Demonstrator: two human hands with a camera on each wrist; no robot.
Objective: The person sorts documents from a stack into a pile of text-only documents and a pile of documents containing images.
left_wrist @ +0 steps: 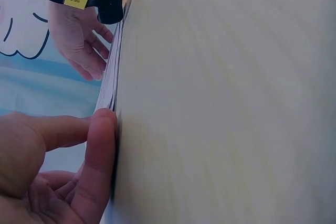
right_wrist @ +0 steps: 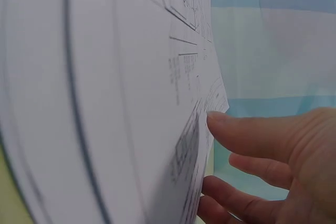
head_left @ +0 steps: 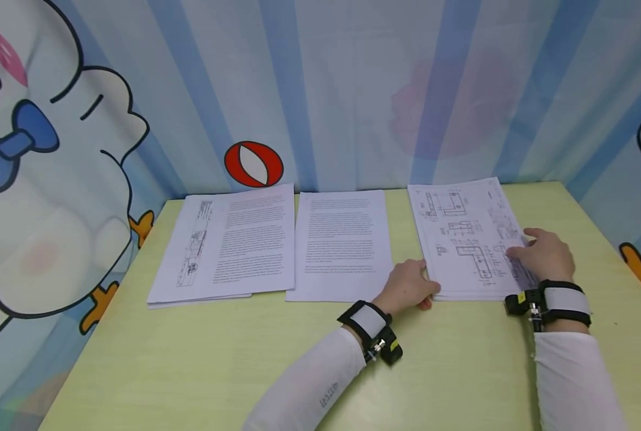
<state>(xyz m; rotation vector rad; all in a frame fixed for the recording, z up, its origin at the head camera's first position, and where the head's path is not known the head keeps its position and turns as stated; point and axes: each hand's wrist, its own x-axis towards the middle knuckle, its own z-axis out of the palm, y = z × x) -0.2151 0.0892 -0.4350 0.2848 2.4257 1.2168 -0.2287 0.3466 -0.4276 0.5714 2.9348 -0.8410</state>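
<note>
A stack of printed sheets with technical drawings (head_left: 460, 239) lies at the right side of the table. My left hand (head_left: 407, 284) is at its near left corner, thumb and finger meeting at the paper's edge. In the left wrist view, that hand's fingertips (left_wrist: 105, 116) sit at the layered sheet edges, other fingers curled below. My right hand (head_left: 549, 254) grips the right edge of the stack, thumb on the top drawing and fingers along the side. In the right wrist view, the thumb (right_wrist: 223, 127) presses the page near its rim and a shadow falls on the drawing.
A middle stack of text pages (head_left: 344, 245) and a left stack with text and a drawing (head_left: 229, 245) lie side by side. Both rest on the pale yellow table (head_left: 191, 359). A striped blue curtain (head_left: 331, 90) with cartoon figures hangs right behind the table's far edge.
</note>
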